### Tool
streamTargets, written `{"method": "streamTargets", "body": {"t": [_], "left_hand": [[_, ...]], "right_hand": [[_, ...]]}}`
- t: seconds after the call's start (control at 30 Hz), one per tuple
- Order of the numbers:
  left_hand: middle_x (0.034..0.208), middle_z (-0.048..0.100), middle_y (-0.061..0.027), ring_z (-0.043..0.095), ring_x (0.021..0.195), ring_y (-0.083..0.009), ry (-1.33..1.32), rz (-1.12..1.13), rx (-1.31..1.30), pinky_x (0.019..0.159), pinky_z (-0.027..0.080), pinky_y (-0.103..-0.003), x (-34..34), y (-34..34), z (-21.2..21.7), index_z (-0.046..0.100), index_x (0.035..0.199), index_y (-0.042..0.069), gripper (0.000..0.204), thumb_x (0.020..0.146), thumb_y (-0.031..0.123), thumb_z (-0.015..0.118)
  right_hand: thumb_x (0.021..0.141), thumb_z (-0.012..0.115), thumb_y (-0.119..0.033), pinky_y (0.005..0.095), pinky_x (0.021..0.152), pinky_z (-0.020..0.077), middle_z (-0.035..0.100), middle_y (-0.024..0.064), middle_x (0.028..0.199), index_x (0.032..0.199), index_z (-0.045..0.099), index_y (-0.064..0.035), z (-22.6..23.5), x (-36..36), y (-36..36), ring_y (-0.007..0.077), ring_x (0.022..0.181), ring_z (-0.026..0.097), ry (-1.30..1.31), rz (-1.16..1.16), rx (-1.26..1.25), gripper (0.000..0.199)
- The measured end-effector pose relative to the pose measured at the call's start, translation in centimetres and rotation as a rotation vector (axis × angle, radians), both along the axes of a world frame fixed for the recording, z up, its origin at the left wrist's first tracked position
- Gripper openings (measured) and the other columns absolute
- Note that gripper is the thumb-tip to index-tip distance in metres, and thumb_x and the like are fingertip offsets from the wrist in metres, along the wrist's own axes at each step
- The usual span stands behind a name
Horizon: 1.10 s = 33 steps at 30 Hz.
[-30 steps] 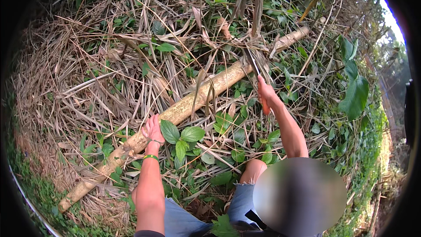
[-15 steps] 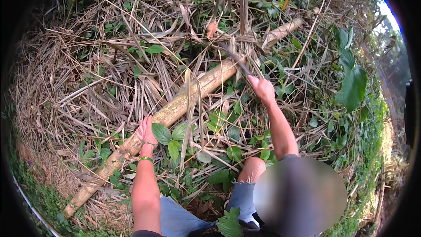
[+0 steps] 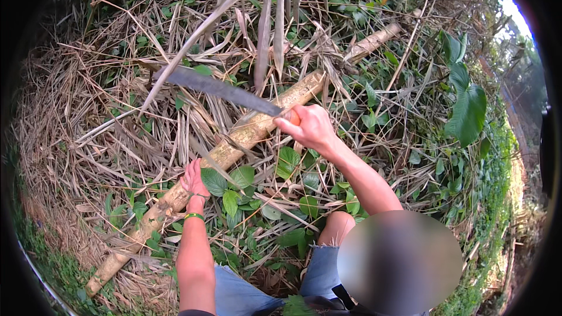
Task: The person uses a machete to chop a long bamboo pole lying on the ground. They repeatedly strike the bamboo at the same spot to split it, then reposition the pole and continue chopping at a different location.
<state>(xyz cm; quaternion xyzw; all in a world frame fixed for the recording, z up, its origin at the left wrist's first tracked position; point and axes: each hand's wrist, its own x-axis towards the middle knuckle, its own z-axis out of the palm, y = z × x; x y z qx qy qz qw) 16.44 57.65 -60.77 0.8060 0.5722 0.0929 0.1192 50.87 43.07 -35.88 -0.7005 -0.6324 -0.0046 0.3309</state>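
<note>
A long tan bamboo pole [image 3: 234, 146] lies slantwise on the ground, from lower left to upper right, among dry leaves. My left hand [image 3: 194, 182] rests on the pole near its lower half, a green band on the wrist. My right hand [image 3: 307, 127] grips the handle of a machete [image 3: 216, 89]. Its dark blade points left, raised above the pole and the dry stalks.
Dry bamboo leaves and stalks [image 3: 111, 111] cover the ground to the left and above. Green broad-leaved plants [image 3: 465, 111] grow at the right, and small green leaves [image 3: 234, 181] sit beside my left hand. My bent knee [image 3: 336, 231] is at the lower middle.
My right hand has swung the machete from pointing up and away to lying across to the left above the pole. My left hand has stayed on the pole.
</note>
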Motion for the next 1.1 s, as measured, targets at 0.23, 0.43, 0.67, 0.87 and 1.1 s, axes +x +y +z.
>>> {"method": "streamTargets", "body": {"t": [0.23,0.43,0.67,0.87,1.1], "left_hand": [[0.151,0.029,-0.0013,0.021,0.144,-0.0266,-0.080,-0.017,-0.010,0.111,0.011,-0.061,2.5,-1.1,0.6,0.025,0.150,0.026,0.093,0.070,0.030,0.073],[0.151,0.026,-0.0058,0.021,0.143,-0.0300,0.016,-0.025,-0.045,0.109,0.013,-0.063,1.9,-0.9,1.7,0.023,0.150,0.022,0.097,0.068,0.021,0.075],[0.154,0.022,-0.0045,0.018,0.145,-0.0325,-0.057,0.011,-0.012,0.113,0.008,-0.060,2.2,0.1,-0.5,0.018,0.152,0.022,0.110,0.060,0.012,0.079],[0.155,0.022,-0.0011,0.016,0.146,-0.0311,-0.025,-0.012,-0.090,0.114,0.007,-0.058,2.9,-0.8,1.3,0.020,0.151,0.023,0.107,0.062,0.011,0.079],[0.153,0.024,0.0002,0.019,0.145,-0.0290,0.004,0.012,-0.059,0.113,0.010,-0.059,1.3,-1.1,2.1,0.023,0.149,0.023,0.099,0.065,0.014,0.076]], "right_hand": [[0.088,0.044,-0.070,0.0501,0.081,0.0522,0.068,0.0269,0.089,0.098,0.074,-0.0058,-10.5,15.4,-2.9,0.0425,0.090,0.067,-0.021,-0.749,-0.360,0.071],[0.084,0.044,-0.075,0.0483,0.088,0.0477,0.065,0.0321,0.098,0.099,0.069,0.0060,-10.4,15.4,-2.0,0.0433,0.100,0.063,0.365,-0.733,-0.390,0.086],[0.086,0.040,-0.077,0.0285,0.040,0.0366,0.041,-0.0017,0.051,0.067,0.040,-0.0107,-11.3,16.0,-1.8,0.0136,0.042,0.041,1.711,-0.255,-0.335,0.069],[0.090,0.049,-0.064,0.0421,0.053,0.0464,0.057,0.0172,0.055,0.063,0.060,0.0018,-11.6,8.0,-1.3,0.0251,0.052,0.060,0.486,-0.493,-0.237,0.072],[0.083,0.058,-0.063,0.0450,0.057,0.0513,0.059,0.0166,0.053,0.067,0.065,-0.0019,0.1,2.5,0.2,0.0363,0.055,0.063,-0.221,0.116,-0.165,0.063]]}}
